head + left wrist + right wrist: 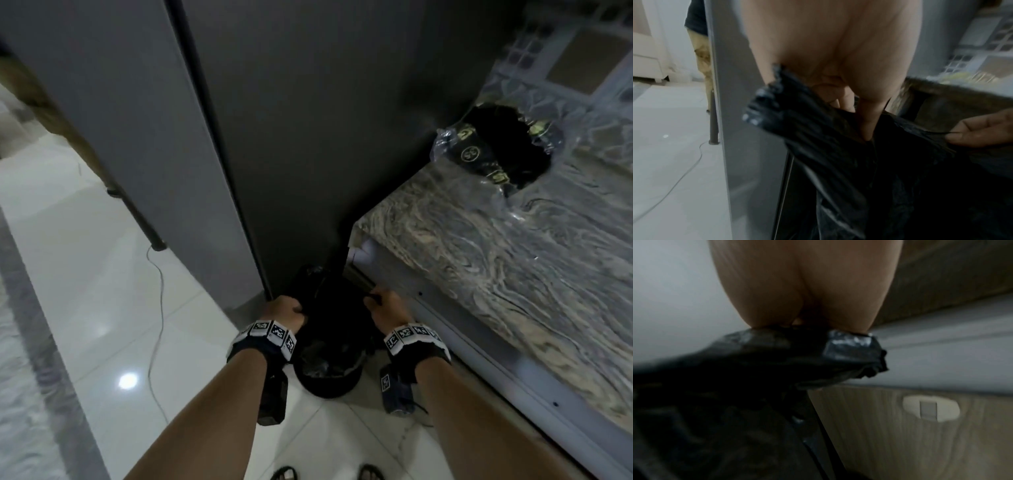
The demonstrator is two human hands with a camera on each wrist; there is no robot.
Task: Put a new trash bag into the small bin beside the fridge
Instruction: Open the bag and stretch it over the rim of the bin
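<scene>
A black trash bag (329, 308) hangs stretched between both hands over the small black bin (327, 377), which stands on the floor between the grey fridge (274, 137) and the counter. My left hand (286, 310) grips the bag's left edge, with curled fingers bunching the black plastic (797, 116). My right hand (385, 305) pinches the bag's right edge; the gathered plastic (818, 353) sits under its fingers. In the left wrist view the right hand (982, 131) pulls the rim taut. The bag's lower part droops into the bin and hides its inside.
A marble-patterned counter (496, 267) with a cabinet front below runs along the right. On it lies a clear-wrapped pack of black bags (496, 150). A thin cable (157, 308) trails over the white tiled floor on the left. My sandalled feet (325, 472) stand just behind the bin.
</scene>
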